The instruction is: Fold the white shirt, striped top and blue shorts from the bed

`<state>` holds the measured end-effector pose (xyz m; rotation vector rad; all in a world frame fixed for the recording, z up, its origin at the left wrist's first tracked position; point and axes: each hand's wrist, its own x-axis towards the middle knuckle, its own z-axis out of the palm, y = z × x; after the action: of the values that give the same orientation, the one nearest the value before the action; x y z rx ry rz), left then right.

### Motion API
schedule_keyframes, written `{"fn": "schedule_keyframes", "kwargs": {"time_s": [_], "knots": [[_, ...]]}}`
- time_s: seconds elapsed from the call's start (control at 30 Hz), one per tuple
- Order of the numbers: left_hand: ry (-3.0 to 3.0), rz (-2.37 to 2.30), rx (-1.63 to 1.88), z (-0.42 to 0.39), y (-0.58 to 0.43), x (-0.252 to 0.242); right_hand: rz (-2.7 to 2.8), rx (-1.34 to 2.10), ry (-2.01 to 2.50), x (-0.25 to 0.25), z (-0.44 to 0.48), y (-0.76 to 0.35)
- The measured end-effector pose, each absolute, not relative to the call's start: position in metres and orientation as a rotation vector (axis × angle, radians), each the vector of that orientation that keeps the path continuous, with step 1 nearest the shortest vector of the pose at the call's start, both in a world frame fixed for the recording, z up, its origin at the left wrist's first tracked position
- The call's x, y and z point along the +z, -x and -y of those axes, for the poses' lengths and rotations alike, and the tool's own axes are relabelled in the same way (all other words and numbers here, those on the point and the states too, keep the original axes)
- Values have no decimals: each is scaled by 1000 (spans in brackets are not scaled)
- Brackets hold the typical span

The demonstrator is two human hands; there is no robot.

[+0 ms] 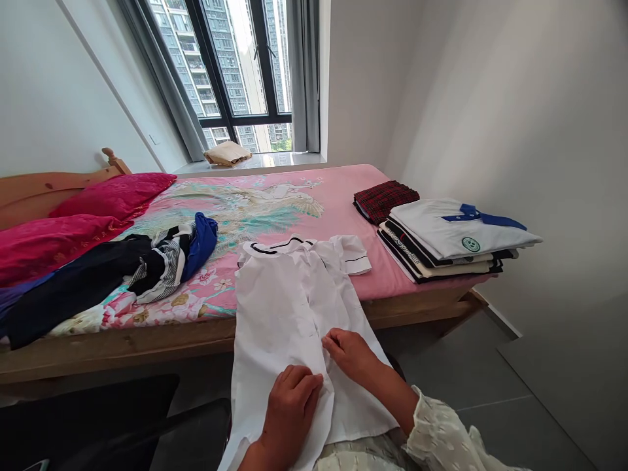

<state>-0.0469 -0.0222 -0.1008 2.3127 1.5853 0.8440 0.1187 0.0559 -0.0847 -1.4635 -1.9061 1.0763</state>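
A white short-sleeved shirt (275,301) with dark trim at the collar and sleeve lies face up. Its collar end rests on the bed, and its lower part hangs over the bed's edge towards my lap. With fingers curled, my left hand (293,412) grips the shirt's front edge low down near the middle. My right hand (354,356) pinches the opposite front edge a little higher, thumb and fingers together. The two front panels part slightly below my hands. Whatever small part of the cloth sits between the fingertips is hidden.
Folded clothes (446,239) are stacked at the bed's right end, beside a red plaid garment (386,201). Dark, striped and blue clothes (167,258) lie loose on the left near red pillows (112,196). A wooden bed rail (147,347) runs across. A black chair (88,418) stands lower left.
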Motion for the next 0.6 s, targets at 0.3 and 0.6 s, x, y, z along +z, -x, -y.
{"fn": "schedule_keyframes", "kwargs": {"time_s": [0.3,0.6], "knots": [[-1727,-1640,1034,12,51,-89,2008,990,1380,-80,-51,-94],[-972,-1608,844,-38,54,-94,1964,974,1190,-97,-39,-83]]}}
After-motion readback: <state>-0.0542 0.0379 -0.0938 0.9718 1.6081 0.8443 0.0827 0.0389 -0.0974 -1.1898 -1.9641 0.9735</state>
